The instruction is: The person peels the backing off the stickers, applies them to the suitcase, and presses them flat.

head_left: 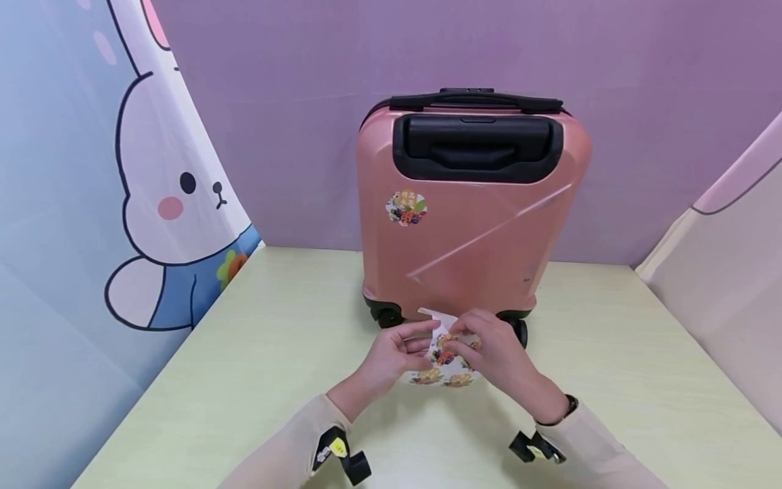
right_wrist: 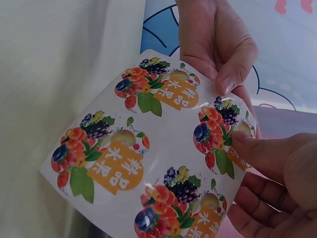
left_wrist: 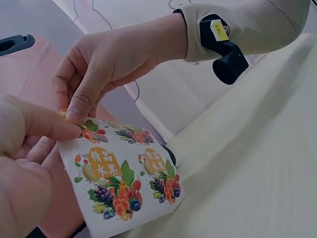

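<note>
A white sheet of round fruit stickers (right_wrist: pixel 166 141) is held between both hands in front of the suitcase. My left hand (head_left: pixel 391 356) grips the sheet by one side, its thumb on the printed face. My right hand (head_left: pixel 497 346) pinches the sheet's upper edge, thumb over one fruit sticker (right_wrist: pixel 215 136) and fingers behind. Whether that sticker's edge is lifted, I cannot tell. Behind the hands stands a pink suitcase (head_left: pixel 464 238), upright on its wheels. One round fruit sticker (head_left: pixel 406 208) sits on its upper left, below the black handle recess (head_left: pixel 479 148).
The suitcase stands on a pale table (head_left: pixel 293 305) against a purple backdrop (head_left: pixel 275 136). A cloth with a cartoon rabbit (head_left: pixel 165 163) hangs at the left, and a pale cloth (head_left: pixel 721 272) at the right. Small black cameras are strapped to both wrists.
</note>
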Action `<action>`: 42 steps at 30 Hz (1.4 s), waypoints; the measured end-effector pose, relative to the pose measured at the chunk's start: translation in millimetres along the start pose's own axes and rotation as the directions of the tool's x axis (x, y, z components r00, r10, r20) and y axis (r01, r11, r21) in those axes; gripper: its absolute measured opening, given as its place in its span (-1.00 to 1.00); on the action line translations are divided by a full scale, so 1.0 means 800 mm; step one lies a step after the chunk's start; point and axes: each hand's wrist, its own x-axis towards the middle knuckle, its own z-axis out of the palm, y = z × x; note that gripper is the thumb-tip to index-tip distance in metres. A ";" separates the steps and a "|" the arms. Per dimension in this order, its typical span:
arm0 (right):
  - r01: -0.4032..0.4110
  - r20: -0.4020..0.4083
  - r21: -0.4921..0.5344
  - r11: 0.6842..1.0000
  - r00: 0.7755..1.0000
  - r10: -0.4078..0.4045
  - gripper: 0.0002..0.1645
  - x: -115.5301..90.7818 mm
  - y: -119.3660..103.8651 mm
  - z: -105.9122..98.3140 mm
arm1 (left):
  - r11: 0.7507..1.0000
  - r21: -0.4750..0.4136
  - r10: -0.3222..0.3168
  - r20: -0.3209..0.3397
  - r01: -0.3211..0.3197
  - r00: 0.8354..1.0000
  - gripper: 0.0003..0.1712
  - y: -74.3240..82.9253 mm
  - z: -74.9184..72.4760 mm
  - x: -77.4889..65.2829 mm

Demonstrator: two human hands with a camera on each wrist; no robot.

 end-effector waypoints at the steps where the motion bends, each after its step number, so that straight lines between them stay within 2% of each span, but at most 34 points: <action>1: -0.001 0.003 0.001 1.000 1.000 0.001 -0.61 0.000 0.000 0.000 | 1.000 -0.001 0.000 -0.001 0.000 1.000 -0.33 -0.001 0.000 0.000; 7: -0.019 0.047 -0.008 1.000 0.999 0.020 -0.64 0.001 0.002 -0.001 | 1.000 -0.002 -0.018 -0.022 0.018 1.000 -0.34 -0.003 -0.002 0.000; 13: -0.102 0.138 -0.037 0.994 0.985 0.106 -0.68 0.000 0.000 -0.005 | 0.999 0.030 -0.034 -0.033 0.035 0.999 -0.37 -0.006 -0.003 -0.002; 20: -0.158 0.191 -0.019 0.987 0.969 0.159 -0.74 0.003 -0.003 -0.007 | 0.996 0.087 0.004 -0.016 -0.003 1.000 -0.39 -0.005 -0.003 -0.003; 26: -0.151 0.205 0.018 0.988 0.968 0.144 -0.78 0.005 -0.003 -0.009 | 0.990 0.144 0.011 -0.030 -0.007 0.999 -0.45 -0.006 -0.005 -0.004; 37: -0.084 0.189 -0.002 0.997 0.979 0.082 -0.75 0.008 0.006 -0.013 | 0.989 0.137 -0.055 -0.040 0.060 0.998 -0.38 -0.006 -0.004 -0.002; 42: -0.092 0.206 0.008 0.996 0.974 0.089 -0.75 0.009 0.006 -0.016 | 0.989 0.129 -0.066 -0.045 0.071 0.997 -0.37 -0.004 -0.003 -0.002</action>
